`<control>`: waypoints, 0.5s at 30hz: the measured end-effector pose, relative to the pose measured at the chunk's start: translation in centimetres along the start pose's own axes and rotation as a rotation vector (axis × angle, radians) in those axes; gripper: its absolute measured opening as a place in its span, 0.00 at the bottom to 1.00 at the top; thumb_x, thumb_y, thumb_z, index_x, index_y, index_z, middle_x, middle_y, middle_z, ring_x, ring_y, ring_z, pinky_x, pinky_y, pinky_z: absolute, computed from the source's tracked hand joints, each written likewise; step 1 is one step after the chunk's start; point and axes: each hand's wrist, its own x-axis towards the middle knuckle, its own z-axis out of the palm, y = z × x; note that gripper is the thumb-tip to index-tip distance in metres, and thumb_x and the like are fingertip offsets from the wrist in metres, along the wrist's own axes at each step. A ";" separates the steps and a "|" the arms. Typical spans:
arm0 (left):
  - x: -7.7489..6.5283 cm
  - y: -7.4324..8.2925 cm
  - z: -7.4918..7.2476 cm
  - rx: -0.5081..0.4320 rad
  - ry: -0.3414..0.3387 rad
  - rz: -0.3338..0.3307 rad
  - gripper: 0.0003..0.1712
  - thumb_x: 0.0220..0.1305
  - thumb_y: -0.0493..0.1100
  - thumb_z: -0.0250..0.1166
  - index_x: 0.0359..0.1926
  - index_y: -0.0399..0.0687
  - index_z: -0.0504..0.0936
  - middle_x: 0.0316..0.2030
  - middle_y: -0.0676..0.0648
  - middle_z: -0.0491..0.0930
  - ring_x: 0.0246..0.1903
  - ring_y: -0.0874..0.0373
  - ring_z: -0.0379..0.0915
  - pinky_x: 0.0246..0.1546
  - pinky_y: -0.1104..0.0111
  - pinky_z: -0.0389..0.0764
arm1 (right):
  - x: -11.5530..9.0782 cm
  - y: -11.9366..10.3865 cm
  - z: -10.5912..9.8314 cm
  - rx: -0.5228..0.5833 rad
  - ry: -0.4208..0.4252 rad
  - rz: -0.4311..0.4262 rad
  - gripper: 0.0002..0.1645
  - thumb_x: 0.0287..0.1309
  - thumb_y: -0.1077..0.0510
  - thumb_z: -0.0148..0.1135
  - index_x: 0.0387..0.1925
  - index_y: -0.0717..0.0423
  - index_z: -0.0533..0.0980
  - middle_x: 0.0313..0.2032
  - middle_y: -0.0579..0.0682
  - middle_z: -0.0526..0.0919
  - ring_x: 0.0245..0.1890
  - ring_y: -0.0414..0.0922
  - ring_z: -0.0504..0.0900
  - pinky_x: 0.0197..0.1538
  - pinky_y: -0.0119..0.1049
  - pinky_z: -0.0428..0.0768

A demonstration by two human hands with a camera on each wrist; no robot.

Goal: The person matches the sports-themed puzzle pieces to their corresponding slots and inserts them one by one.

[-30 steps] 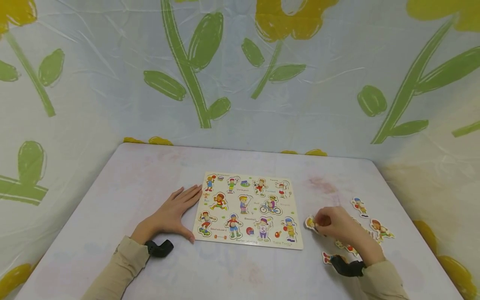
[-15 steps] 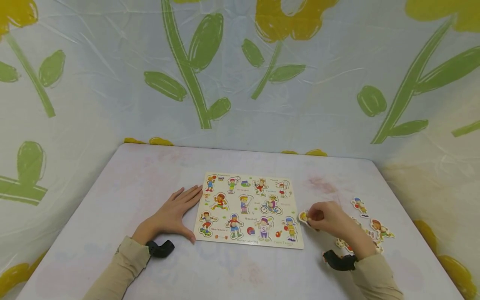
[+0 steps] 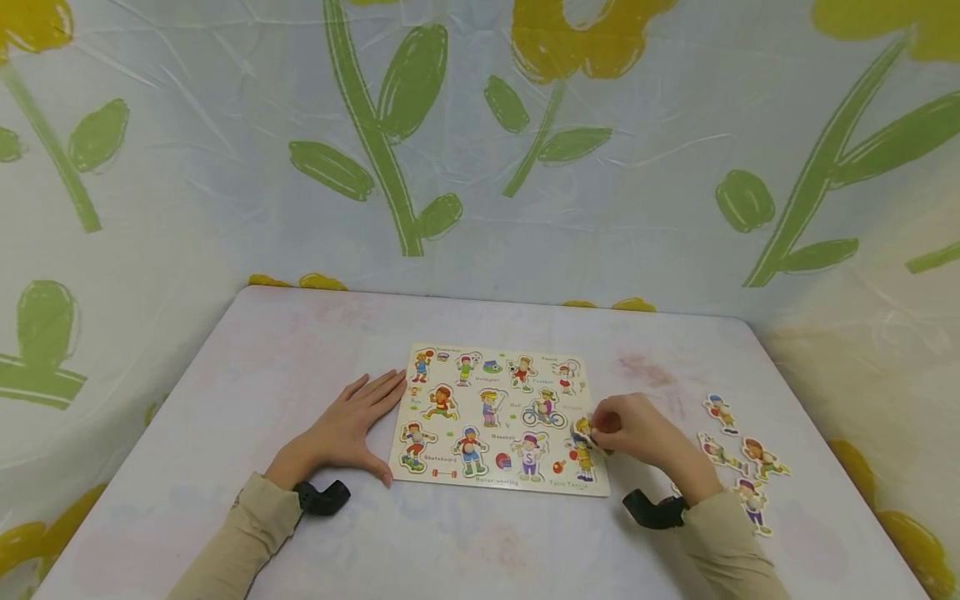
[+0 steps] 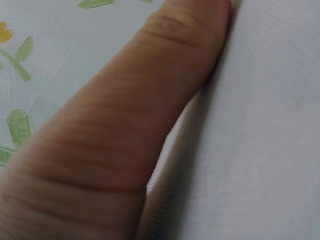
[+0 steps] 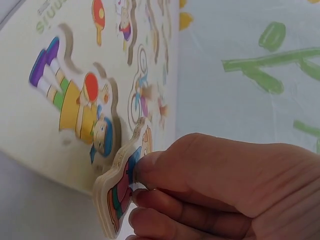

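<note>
A cream wooden puzzle board [image 3: 465,412] printed with sports figures lies flat on the table. At its left edge my left hand [image 3: 345,429] rests with fingers spread, fingertips and thumb touching the board; its thumb [image 4: 115,105] fills much of the left wrist view. Over the board's right edge, my right hand [image 3: 637,433] pinches a figure-shaped wooden puzzle piece [image 5: 120,185] between thumb and fingers. The piece is tilted above the table tennis figure [image 5: 82,112], whose recess shows in the right wrist view. My fingers cover part of the piece.
Several loose puzzle pieces lie right of the board, among them a blue-capped figure [image 3: 721,414], a runner [image 3: 763,458] and a purple-capped figure [image 3: 752,504]. One is mostly hidden by my right wrist. A flower-printed curtain [image 3: 465,225] stands behind the table.
My right hand has moved left with the puzzle piece, from beside the loose pieces to over the board's right edge. More loose pieces are uncovered. My left hand stays in place.
</note>
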 end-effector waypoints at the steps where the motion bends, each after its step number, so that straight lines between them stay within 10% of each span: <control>1: 0.0 0.0 0.0 0.002 0.000 0.001 0.83 0.29 0.91 0.58 0.77 0.39 0.52 0.77 0.43 0.48 0.76 0.45 0.43 0.72 0.45 0.46 | 0.1 -0.1 0.1 0.002 -0.003 -0.003 0.03 0.54 0.65 0.70 0.30 0.58 0.81 0.25 0.44 0.79 0.24 0.41 0.75 0.27 0.32 0.77; 15: -0.1 -0.2 0.2 -0.009 0.007 0.002 0.83 0.30 0.91 0.58 0.77 0.40 0.52 0.77 0.43 0.48 0.76 0.46 0.43 0.72 0.45 0.45 | 2.1 -2.3 2.0 -0.044 -0.019 -0.119 0.04 0.53 0.64 0.71 0.28 0.55 0.81 0.23 0.42 0.77 0.25 0.39 0.72 0.29 0.31 0.76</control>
